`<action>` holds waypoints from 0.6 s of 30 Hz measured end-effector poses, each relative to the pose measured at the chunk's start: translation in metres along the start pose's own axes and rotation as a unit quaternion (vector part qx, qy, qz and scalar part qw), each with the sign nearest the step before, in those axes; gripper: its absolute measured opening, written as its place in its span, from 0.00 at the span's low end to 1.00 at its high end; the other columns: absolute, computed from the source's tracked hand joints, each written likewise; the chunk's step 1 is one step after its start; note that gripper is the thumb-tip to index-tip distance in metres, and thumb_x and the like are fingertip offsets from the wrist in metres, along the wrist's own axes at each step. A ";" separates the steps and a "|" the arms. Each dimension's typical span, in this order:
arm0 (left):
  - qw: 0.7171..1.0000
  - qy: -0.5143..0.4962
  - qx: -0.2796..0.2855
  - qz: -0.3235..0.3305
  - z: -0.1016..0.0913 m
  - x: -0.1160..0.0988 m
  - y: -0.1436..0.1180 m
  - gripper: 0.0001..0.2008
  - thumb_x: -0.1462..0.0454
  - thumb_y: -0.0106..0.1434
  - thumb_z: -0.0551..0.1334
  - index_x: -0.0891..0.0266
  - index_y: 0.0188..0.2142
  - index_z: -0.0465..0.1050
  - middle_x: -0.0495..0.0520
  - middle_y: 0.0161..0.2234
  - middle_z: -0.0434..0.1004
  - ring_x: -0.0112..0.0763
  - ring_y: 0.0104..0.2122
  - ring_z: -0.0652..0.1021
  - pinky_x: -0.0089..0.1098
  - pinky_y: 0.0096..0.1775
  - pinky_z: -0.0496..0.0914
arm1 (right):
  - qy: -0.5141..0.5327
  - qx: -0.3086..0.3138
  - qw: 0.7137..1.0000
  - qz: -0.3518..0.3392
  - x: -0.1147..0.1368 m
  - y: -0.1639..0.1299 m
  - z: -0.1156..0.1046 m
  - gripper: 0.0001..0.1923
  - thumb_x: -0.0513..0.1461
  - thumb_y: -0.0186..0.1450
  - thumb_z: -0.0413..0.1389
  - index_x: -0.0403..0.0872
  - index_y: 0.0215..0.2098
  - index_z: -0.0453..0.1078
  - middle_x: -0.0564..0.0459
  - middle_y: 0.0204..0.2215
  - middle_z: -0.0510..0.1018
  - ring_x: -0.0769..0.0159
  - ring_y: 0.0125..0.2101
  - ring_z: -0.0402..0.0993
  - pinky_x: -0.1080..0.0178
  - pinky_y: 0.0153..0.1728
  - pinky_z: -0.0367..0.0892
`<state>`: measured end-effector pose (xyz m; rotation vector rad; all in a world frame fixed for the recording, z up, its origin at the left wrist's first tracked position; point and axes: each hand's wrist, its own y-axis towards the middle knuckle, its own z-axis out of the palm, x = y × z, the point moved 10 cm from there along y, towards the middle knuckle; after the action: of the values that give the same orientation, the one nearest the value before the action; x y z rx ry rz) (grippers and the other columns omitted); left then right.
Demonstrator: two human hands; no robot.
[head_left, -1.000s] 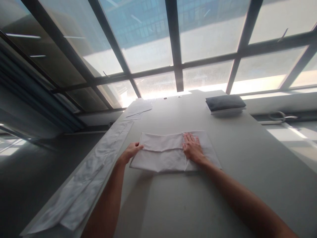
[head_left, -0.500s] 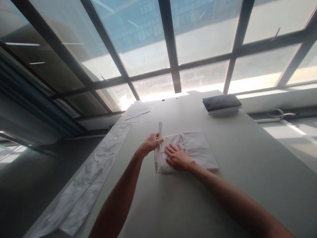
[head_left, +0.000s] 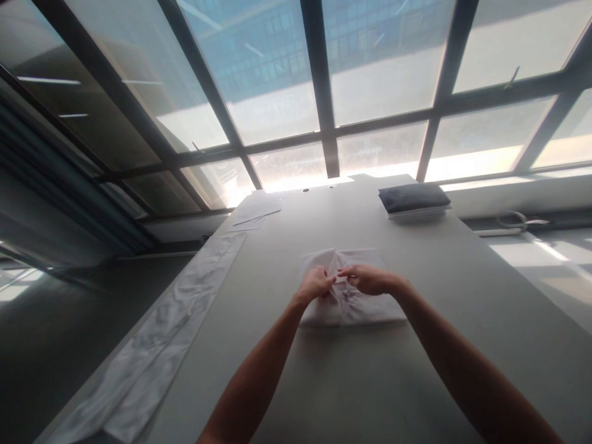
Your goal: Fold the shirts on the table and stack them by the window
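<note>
Grey table (head_left: 416, 345) under big windows (head_left: 259, 74) carries a folded white cloth (head_left: 365, 305) at its middle, where the left hand (head_left: 315, 285) and right hand (head_left: 370, 279) meet, fingers of both pinched on the top layer near its centre, so the fold looks mid-way and next wants that layer laid flat and square. Far right lies a dark stack (head_left: 413, 198), far left papers (head_left: 256, 209), along the left edge a long white strip (head_left: 157, 345); nothing crowds the cloth.

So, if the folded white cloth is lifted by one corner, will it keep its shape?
Probably not. The white cloth looks thin and creased under both hands, so it would likely droop and unfold. It seems light, too.
</note>
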<state>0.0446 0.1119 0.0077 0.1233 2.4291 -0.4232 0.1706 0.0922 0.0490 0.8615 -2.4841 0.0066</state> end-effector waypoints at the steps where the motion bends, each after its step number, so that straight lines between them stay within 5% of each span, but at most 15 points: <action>1: 1.000 0.025 -0.001 0.001 0.003 0.000 -0.002 0.21 0.50 0.67 0.62 0.62 0.25 0.71 0.49 0.17 0.70 0.31 0.19 0.75 0.27 0.25 0.66 | 0.010 -0.006 1.000 0.006 -0.006 0.000 -0.007 0.23 0.35 0.69 0.49 0.48 0.58 0.76 0.50 0.56 0.80 0.59 0.55 0.76 0.61 0.57 0.69; 4: 0.995 0.085 -0.048 0.028 -0.003 -0.007 -0.005 0.24 0.49 0.72 0.55 0.62 0.29 0.75 0.55 0.22 0.77 0.36 0.25 0.79 0.31 0.32 0.70 | 0.015 -0.055 0.997 0.052 -0.019 0.001 -0.016 0.27 0.35 0.71 0.44 0.42 0.64 0.70 0.44 0.63 0.73 0.58 0.63 0.68 0.58 0.63 0.62; 7: 0.977 0.126 -0.137 0.105 -0.016 -0.024 -0.005 0.18 0.56 0.75 0.52 0.62 0.42 0.78 0.60 0.39 0.84 0.40 0.41 0.82 0.34 0.46 0.72 | -0.018 -0.077 0.992 0.098 -0.023 0.005 0.000 0.28 0.36 0.72 0.43 0.38 0.67 0.66 0.40 0.67 0.67 0.57 0.67 0.60 0.56 0.67 0.56; 12: 0.942 0.220 -0.150 0.203 0.009 -0.030 0.007 0.23 0.59 0.77 0.49 0.62 0.66 0.65 0.60 0.67 0.65 0.41 0.68 0.64 0.44 0.67 0.56 | -0.074 -0.085 0.980 0.164 -0.027 0.004 0.042 0.31 0.35 0.72 0.41 0.39 0.72 0.57 0.40 0.71 0.59 0.53 0.71 0.52 0.47 0.69 0.50; 18: 0.929 0.291 -0.150 0.173 0.031 -0.013 0.020 0.28 0.56 0.78 0.45 0.64 0.72 0.56 0.62 0.72 0.56 0.49 0.72 0.55 0.54 0.69 0.50 | -0.125 -0.114 0.971 0.170 -0.024 -0.002 0.054 0.30 0.36 0.73 0.40 0.40 0.72 0.57 0.41 0.71 0.58 0.53 0.71 0.50 0.46 0.70 0.44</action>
<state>0.0773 0.1206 -0.0117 0.6079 2.9312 0.1808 0.1627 0.0961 -0.0100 0.3532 -2.7690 -0.2791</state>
